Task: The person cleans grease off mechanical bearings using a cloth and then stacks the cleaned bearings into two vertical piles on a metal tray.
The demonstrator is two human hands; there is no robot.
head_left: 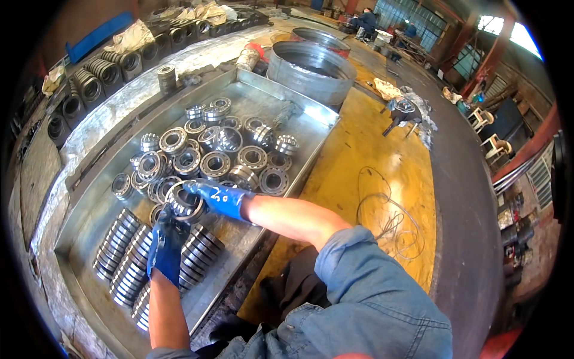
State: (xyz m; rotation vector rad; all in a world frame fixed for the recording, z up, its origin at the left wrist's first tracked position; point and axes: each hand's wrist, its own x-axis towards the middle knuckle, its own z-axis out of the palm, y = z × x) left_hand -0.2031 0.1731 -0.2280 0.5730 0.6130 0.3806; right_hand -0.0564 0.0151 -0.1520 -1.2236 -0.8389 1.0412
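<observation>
Both my hands wear blue gloves and meet over a metal tray (257,99) at a steel roller bearing (186,206). My right hand (220,197) grips the bearing's far right side with fingers across its top. Gripping its near side from below is my left hand (164,239), fingers partly hidden. The bearing is tilted, its rollers showing. Beyond it lies a heap of loose roller bearings (215,164), some flat, some on edge. On the near side, more bearings stand on edge, packed face to face in rows (133,258).
Two large metal rings (314,78) stand beyond the tray. Bearing housings (101,75) line the left. On the yellow surface (341,161) to the right lies thin wire (391,224); a small dark stool (403,110) stands beyond. A person (366,23) works far off.
</observation>
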